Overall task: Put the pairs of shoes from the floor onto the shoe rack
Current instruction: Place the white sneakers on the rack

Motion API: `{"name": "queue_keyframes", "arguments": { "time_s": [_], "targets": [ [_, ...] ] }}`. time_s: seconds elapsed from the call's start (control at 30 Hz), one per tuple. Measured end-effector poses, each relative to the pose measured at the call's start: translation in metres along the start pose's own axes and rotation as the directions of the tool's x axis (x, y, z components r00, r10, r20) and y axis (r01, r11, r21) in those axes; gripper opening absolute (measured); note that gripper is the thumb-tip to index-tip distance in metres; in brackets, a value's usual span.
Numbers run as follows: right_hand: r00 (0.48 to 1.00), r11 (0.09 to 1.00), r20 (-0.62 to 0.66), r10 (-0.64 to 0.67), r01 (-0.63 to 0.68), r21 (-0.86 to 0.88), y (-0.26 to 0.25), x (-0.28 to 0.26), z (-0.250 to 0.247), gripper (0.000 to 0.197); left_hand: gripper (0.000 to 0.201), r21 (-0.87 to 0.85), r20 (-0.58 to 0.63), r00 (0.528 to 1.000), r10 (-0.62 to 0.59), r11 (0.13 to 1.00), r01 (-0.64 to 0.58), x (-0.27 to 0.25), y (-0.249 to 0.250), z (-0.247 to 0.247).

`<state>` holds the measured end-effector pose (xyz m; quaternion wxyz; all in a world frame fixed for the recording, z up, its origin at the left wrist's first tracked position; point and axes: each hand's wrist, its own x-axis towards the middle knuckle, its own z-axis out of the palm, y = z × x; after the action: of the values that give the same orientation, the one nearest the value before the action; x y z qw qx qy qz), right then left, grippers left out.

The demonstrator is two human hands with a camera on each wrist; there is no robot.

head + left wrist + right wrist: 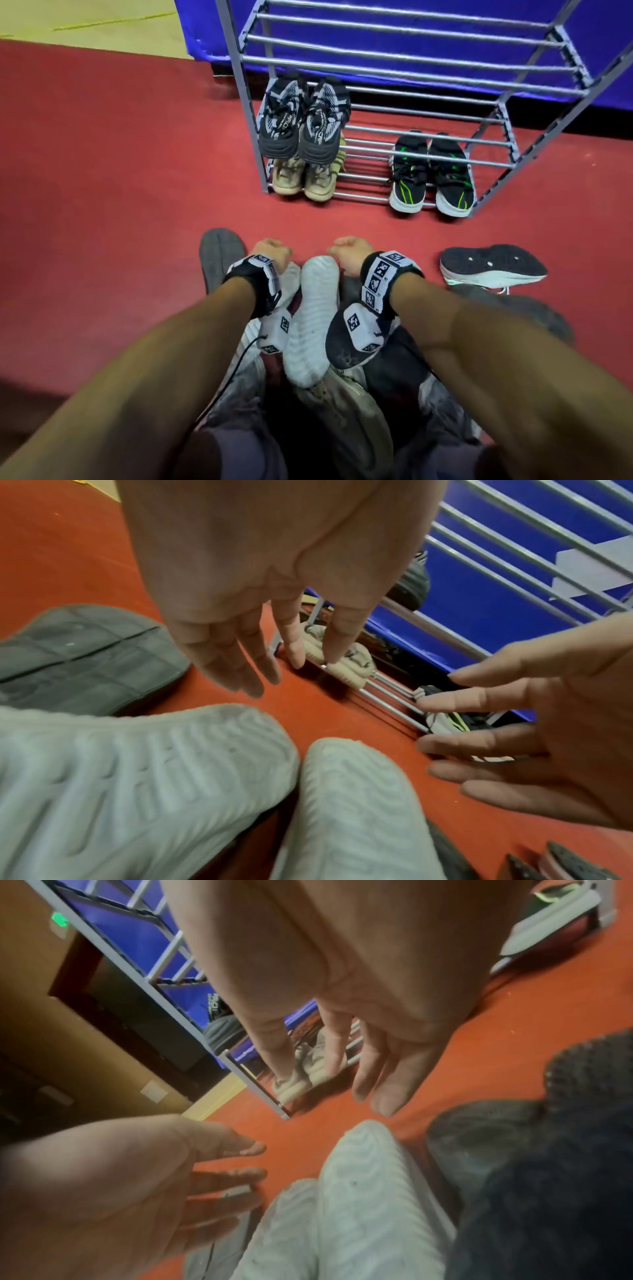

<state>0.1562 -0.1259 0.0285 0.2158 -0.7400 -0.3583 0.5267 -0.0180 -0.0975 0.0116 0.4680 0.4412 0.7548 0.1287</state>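
Two white-soled shoes (313, 318) lie sole up, side by side, in a pile on the red floor right below me. My left hand (270, 253) hovers over the left white sole (137, 777), and my right hand (349, 250) over the right one (369, 1191). In the wrist views the left hand (240, 653) and the right hand (377, 1069) have their fingers stretched out, apart from the soles and holding nothing. The grey metal shoe rack (411, 61) stands ahead.
The rack holds a black-and-white pair (301, 120) on a middle shelf, and a beige pair (305, 174) and a black-and-green pair (431, 174) at the bottom. A grey sole (219, 253), a dark sole (489, 267) and other shoes lie around the pile. A blue cloth hangs behind the rack.
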Motion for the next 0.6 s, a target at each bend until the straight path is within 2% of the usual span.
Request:
{"name": "queue_keyframes", "arguments": {
  "time_s": [0.07,0.17,0.23,0.3,0.47,0.57,0.6],
  "targets": [
    [1.0,1.0,-0.009,0.027,-0.027,0.007,0.003,0.004,0.007,0.043,0.038,0.062,0.034,0.998,-0.043,0.997,0.041,-0.001,-0.006,-0.002],
    [0.999,0.997,0.003,0.051,-0.051,-0.051,0.003,0.005,0.019,0.051,0.05,-0.024,0.003,0.994,-0.105,0.994,0.105,0.001,-0.008,-0.003],
    [0.999,0.989,0.019,0.035,-0.032,-0.144,0.0,0.005,0.025,0.056,0.055,-0.075,0.034,0.992,-0.121,0.99,0.123,0.01,-0.01,0.002],
    [0.999,0.964,0.048,0.011,0.002,-0.265,-0.002,0.005,0.029,0.057,0.065,-0.056,0.081,0.99,-0.114,0.991,0.119,0.016,-0.012,0.007],
    [0.992,0.777,0.122,0.035,0.05,-0.627,-0.006,0.006,0.038,0.053,0.057,-0.024,0.184,0.978,-0.101,0.994,0.107,0.015,-0.014,0.014],
    [0.98,0.64,0.191,0.05,0.115,-0.76,-0.003,0.003,0.041,0.056,0.058,0.152,0.166,0.98,-0.104,0.985,0.079,0.02,-0.02,0.016],
    [0.98,0.611,0.196,0.045,0.128,-0.781,-0.002,0.0,0.043,0.063,0.056,0.211,0.157,0.983,-0.098,0.975,0.064,0.017,-0.019,0.014]
  ]
}}
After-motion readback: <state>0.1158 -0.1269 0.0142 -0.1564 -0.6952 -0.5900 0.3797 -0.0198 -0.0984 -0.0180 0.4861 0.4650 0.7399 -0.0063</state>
